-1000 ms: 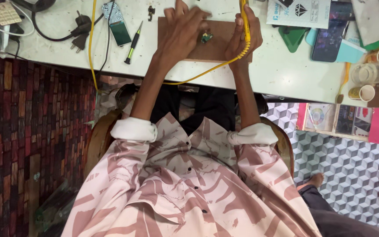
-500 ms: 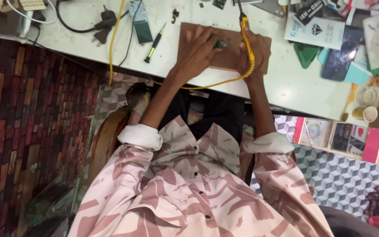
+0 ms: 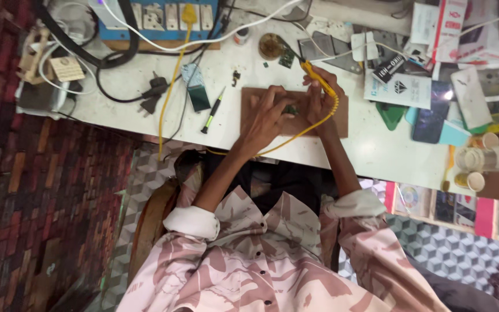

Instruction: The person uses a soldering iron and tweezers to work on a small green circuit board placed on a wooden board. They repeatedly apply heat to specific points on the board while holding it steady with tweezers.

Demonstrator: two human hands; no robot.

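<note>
I count my two hands: my left hand [image 3: 267, 115] and my right hand [image 3: 319, 101]. I hold one yellow tool [image 3: 319, 81] with one yellow wire. There is one brown board [image 3: 342, 118] under my hands, with one tiny green part [image 3: 290, 108] on it. At nine o'clock from the board lies one screwdriver [image 3: 212, 111]. At eleven o'clock is one blue plug strip [image 3: 157, 17]. At nine o'clock, farther out, is one black plug [image 3: 152, 92].

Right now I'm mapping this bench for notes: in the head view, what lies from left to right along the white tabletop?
Black plug → green-handled screwdriver → left hand → right hand holding the yellow soldering iron → green triangular piece → dark phone
</note>
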